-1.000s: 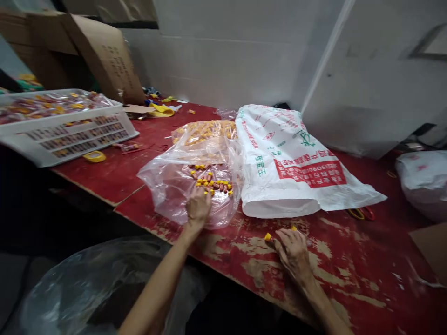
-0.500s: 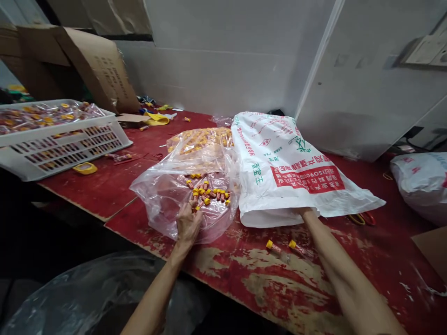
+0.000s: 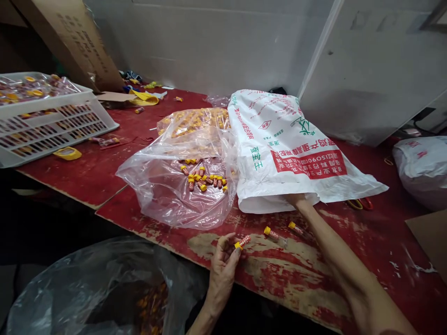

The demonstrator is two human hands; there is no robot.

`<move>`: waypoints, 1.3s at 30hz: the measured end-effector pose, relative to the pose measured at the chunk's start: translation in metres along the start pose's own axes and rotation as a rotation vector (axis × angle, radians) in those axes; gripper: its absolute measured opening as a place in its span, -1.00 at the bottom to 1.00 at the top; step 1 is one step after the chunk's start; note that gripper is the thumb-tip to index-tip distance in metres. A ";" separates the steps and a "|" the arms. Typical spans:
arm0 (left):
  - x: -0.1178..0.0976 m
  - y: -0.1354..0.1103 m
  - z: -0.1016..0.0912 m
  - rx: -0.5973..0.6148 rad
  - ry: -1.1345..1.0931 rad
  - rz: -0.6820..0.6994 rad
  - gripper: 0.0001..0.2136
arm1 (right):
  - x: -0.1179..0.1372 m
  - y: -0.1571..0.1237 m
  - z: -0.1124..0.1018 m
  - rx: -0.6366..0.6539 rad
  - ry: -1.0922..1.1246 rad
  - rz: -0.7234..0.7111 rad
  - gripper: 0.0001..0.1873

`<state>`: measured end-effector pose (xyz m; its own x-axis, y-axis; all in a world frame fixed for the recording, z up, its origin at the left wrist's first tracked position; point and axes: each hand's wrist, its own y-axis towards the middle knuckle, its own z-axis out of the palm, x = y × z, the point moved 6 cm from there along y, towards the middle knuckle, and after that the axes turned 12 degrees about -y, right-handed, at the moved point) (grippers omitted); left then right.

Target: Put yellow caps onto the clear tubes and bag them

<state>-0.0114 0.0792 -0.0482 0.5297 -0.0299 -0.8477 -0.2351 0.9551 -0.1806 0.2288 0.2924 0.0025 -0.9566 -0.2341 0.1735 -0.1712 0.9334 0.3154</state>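
Observation:
My left hand (image 3: 223, 260) is over the table's front edge, thumb and fingers pinching a small yellow-capped tube (image 3: 243, 241) with a red-and-white pattern. Inside the mouth of a white printed sack (image 3: 265, 200) is my right hand (image 3: 296, 199); its fingers are hidden. Left of the sack lies a clear plastic bag (image 3: 167, 204), its mouth toward me, with several capped tubes (image 3: 201, 179) near the opening and many more heaped at the back. Two yellow-capped tubes in clear wrap, one nearer (image 3: 274, 234) and one farther right (image 3: 296, 228), lie in front of the sack.
A white slatted basket (image 3: 56, 123) full of wrapped tubes stands at left, before a cardboard box (image 3: 80, 42). Below the table edge hangs a large clear bag (image 3: 87, 274) with tubes inside. Scissors (image 3: 365, 203) and another white sack (image 3: 422, 167) are at right.
My left hand has come out of the clear bag toward me and to the right, carrying a tube. My right hand stays in the sack. The view has tilted down slightly.

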 end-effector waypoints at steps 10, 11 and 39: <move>-0.007 -0.009 0.037 0.174 0.061 0.015 -0.83 | 0.074 -0.154 -0.064 0.249 0.452 -0.296 -0.72; -0.006 -0.011 0.040 0.180 0.056 0.004 -0.83 | 0.080 -0.160 -0.068 0.237 0.444 -0.323 -0.73; 0.019 -0.050 0.049 0.062 0.087 -0.057 -0.80 | 0.097 -0.227 -0.019 0.107 0.843 0.344 -0.66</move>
<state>0.0509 0.0454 -0.0310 0.4675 -0.1074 -0.8775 -0.1545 0.9674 -0.2007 0.1798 0.0526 -0.0350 -0.4773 -0.0206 0.8785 0.0300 0.9988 0.0397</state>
